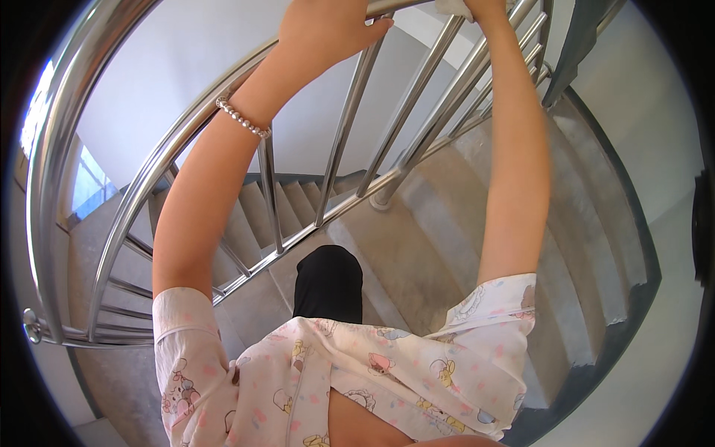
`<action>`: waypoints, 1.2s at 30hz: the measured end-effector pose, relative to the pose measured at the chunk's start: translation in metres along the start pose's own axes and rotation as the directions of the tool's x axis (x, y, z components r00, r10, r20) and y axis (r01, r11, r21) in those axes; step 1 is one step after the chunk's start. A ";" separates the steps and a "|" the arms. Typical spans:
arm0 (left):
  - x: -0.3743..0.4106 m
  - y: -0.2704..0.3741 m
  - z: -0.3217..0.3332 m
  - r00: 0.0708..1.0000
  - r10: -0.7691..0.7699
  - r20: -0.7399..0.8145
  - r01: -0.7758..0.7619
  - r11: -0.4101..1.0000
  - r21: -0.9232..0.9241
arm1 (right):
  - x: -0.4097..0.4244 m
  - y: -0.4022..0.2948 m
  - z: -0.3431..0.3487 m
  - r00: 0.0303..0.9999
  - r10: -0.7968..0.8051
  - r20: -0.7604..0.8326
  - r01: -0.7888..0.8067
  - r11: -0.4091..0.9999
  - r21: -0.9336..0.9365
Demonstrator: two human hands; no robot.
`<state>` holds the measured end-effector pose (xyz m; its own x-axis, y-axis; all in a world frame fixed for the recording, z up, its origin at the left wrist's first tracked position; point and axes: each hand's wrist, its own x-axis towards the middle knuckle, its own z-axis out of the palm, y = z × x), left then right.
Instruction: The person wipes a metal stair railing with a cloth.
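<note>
My left hand (332,25) rests on the upper rail of a stainless steel stair railing (131,195) at the top edge, its thumb extended beside a baluster; a beaded bracelet (242,118) is on that wrist. Further right, my right hand (487,8) is at the top edge, partly cut off, with a whitish cloth or tissue (455,8) at its fingers, near the top of a slanted baluster (413,100). The fingertips of both hands are partly hidden or out of frame.
Stone-like stair steps (447,223) curve up the right side beside a dark skirting (651,268). More steps (279,207) show beyond the balusters. A thicker steel handrail (47,167) bends along the left. My black-clad knee (329,282) is beside the lower rail.
</note>
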<state>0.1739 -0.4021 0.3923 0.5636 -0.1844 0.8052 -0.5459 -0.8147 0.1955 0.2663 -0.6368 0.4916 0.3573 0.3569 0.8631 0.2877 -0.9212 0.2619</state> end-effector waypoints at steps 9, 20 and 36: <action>-0.001 -0.012 0.008 0.988 0.119 -0.093 -0.119 0.993 0.006 | -0.039 -0.114 0.011 0.855 -0.153 -0.496 0.241 0.964 0.117; 0.000 -0.002 -0.003 1.000 0.029 -0.008 -0.029 0.999 -0.032 | 0.014 0.021 -0.010 0.999 -0.026 0.043 0.019 0.988 0.154; -0.009 -0.007 -0.006 0.986 0.133 -0.100 -0.140 0.988 -0.065 | -0.044 -0.115 0.004 0.923 -0.119 -0.366 0.150 0.987 0.058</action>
<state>0.1691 -0.3920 0.3873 0.4209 -0.2352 0.8761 -0.6587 -0.7433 0.1169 0.2214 -0.5459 0.4219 -0.0292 0.3823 0.9236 0.3889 -0.8468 0.3628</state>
